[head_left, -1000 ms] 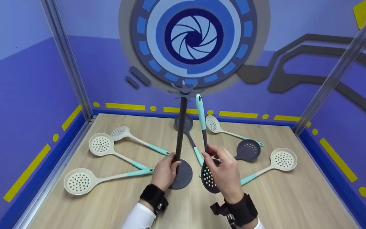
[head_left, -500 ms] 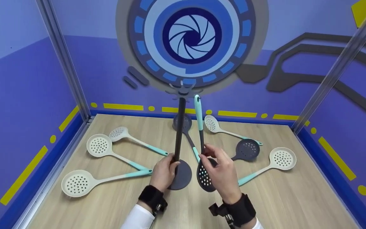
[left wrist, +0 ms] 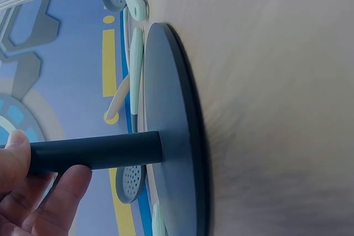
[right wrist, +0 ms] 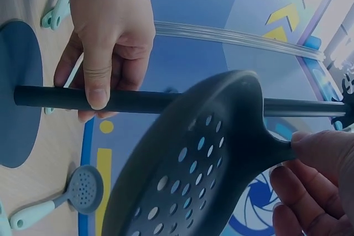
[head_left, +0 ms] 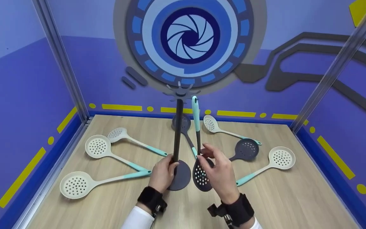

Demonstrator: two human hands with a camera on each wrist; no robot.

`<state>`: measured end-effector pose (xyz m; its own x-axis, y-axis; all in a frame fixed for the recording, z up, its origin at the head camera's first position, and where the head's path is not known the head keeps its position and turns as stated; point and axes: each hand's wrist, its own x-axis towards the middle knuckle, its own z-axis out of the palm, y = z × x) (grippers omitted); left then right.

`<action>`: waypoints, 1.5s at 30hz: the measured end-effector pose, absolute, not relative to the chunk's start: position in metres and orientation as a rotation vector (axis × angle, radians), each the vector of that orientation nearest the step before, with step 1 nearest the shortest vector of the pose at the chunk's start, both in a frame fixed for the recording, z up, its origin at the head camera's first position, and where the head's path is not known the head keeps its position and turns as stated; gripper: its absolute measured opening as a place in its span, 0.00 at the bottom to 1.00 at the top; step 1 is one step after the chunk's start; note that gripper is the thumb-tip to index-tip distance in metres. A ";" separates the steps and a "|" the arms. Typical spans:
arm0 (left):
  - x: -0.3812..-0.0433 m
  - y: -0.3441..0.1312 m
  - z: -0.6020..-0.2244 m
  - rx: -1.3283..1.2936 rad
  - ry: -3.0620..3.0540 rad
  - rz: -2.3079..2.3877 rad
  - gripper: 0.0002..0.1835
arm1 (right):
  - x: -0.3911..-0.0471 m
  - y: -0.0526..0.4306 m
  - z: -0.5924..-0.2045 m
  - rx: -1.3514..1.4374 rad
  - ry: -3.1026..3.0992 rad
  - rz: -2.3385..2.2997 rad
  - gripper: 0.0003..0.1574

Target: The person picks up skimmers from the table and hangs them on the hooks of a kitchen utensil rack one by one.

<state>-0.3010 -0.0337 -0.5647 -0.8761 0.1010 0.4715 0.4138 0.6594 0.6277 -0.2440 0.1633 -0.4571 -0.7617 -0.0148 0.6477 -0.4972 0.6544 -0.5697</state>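
My left hand (head_left: 163, 173) grips the pole of a dark utensil stand (head_left: 178, 133) low down, above its round base. Several hooks ring the top of the stand. My right hand (head_left: 220, 174) pinches the neck of a dark grey skimmer (head_left: 196, 119), held upright with its mint handle upward. The handle's end is right beside the hooks; whether it touches one I cannot tell. In the right wrist view the perforated bowl of the skimmer (right wrist: 188, 164) hangs below the thumb and fingers. The left wrist view has the stand's base (left wrist: 171, 136) flat on the table.
Several cream skimmers lie on the wooden table (head_left: 113, 203), including one at the left front (head_left: 77, 185) and one at the right (head_left: 281, 158). Dark skimmers lie behind the stand (head_left: 183, 122) and right of my hand (head_left: 247, 149). Blue walls enclose the back and sides.
My right hand has moved a little left with the skimmer, bringing its handle closer to the stand's hooks. My left hand keeps its grip on the pole. The head view has shifted slightly.
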 end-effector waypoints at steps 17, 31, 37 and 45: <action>-0.303 -0.036 -0.566 -0.384 -2.492 -1.183 0.19 | -0.246 0.164 -0.460 0.440 -2.247 0.999 0.20; -0.302 -0.035 -0.564 -0.338 -2.503 -1.193 0.14 | -0.249 0.178 -0.461 0.487 -2.280 0.941 0.17; -0.303 -0.036 -0.564 -0.382 -2.480 -1.200 0.13 | -0.256 0.213 -0.464 0.456 -2.338 0.826 0.16; -0.302 -0.037 -0.564 -0.381 -2.490 -1.169 0.12 | -0.271 0.287 -0.482 0.391 -2.434 0.606 0.15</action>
